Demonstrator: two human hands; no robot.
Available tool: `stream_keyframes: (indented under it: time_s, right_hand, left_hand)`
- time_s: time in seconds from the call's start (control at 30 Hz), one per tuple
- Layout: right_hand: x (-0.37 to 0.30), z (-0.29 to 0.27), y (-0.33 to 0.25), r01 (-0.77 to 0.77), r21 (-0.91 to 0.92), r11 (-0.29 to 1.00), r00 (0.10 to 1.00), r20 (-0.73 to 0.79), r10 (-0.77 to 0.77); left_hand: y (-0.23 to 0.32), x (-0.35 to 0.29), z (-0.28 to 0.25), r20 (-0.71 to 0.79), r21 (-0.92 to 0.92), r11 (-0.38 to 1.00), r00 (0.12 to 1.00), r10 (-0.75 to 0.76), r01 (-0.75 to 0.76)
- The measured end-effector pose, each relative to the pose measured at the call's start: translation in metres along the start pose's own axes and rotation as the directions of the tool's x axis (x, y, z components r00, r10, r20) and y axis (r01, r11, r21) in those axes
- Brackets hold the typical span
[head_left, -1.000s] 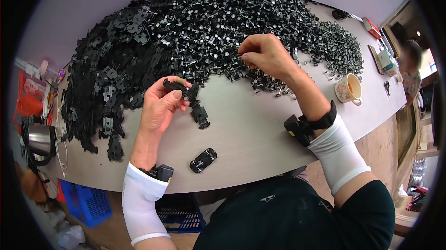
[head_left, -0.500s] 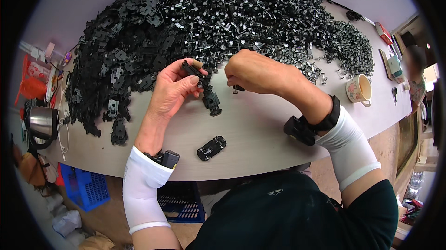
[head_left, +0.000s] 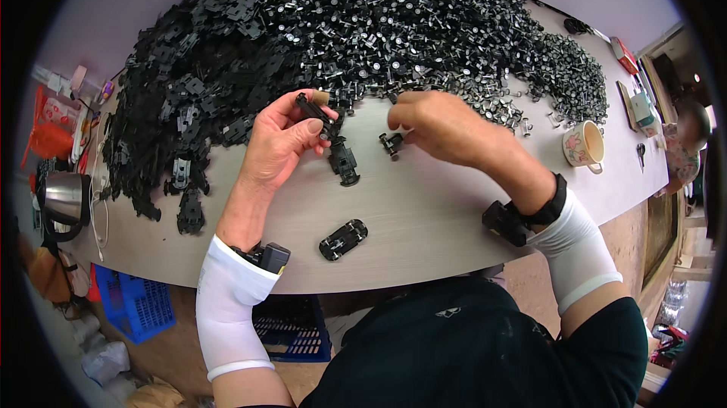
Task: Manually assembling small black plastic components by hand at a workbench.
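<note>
My left hand (head_left: 274,139) is closed around a black plastic toy car chassis (head_left: 312,110), gripping it between thumb and fingers; a tan cover wraps one fingertip. Just below that hand, another black chassis (head_left: 344,164) lies on the table. My right hand (head_left: 443,126) is curled, with a small black wheel axle (head_left: 391,144) at its lower fingers, apparently pinched there; the fingertips are partly hidden. Nearer to me, a chassis with wheels fitted (head_left: 344,240) rests alone on the tabletop. Behind both hands rises a heap of wheel axles (head_left: 401,37).
A heap of black chassis (head_left: 219,67) covers the back left of the table (head_left: 424,234). At right stand a mug (head_left: 583,146) and a tissue box (head_left: 641,111). An electric kettle (head_left: 64,200) is at far left, above a blue crate (head_left: 136,303). Another person (head_left: 685,146) is at far right.
My right hand has moved slightly right, away from my left hand, and the axle by its fingers shows more fully. My left hand keeps its hold on the chassis.
</note>
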State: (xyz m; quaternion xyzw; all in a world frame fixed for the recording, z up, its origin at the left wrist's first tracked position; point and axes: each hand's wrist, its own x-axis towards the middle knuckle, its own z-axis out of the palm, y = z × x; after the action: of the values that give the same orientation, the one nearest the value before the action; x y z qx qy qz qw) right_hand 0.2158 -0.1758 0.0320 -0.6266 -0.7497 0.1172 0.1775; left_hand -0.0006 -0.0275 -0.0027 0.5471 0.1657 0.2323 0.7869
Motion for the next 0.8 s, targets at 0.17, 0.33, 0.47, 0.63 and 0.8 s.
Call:
stream_keyframes:
  time_s: [0.17,0.33,0.47,0.63,0.8]
  right_hand:
    - [0.0,0.007,-0.003,-0.019,0.043,0.999,0.994,0.106,0.015]
    - [0.001,0.003,-0.004,-0.18,0.172,0.968,0.95,0.287,0.125]
    - [0.002,-0.005,-0.011,-0.259,0.017,0.966,0.927,0.284,0.244]
    - [-0.001,0.005,-0.009,-0.222,0.091,0.971,0.974,0.075,0.216]
    - [-0.003,0.024,-0.01,-0.151,-0.08,0.985,0.987,-0.075,0.145]
  left_hand:
    - [-0.002,0.0,-0.002,0.014,0.015,1.0,1.0,0.003,-0.003]
    - [-0.002,-0.002,-0.003,-0.007,0.004,1.0,1.0,-0.005,0.005]
    - [0.0,-0.001,-0.002,0.006,0.009,1.0,1.0,0.001,-0.001]
    - [0.0,0.001,0.001,0.002,0.006,1.0,1.0,-0.003,0.003]
    - [0.0,0.0,0.003,0.0,0.021,1.0,1.0,0.001,-0.001]
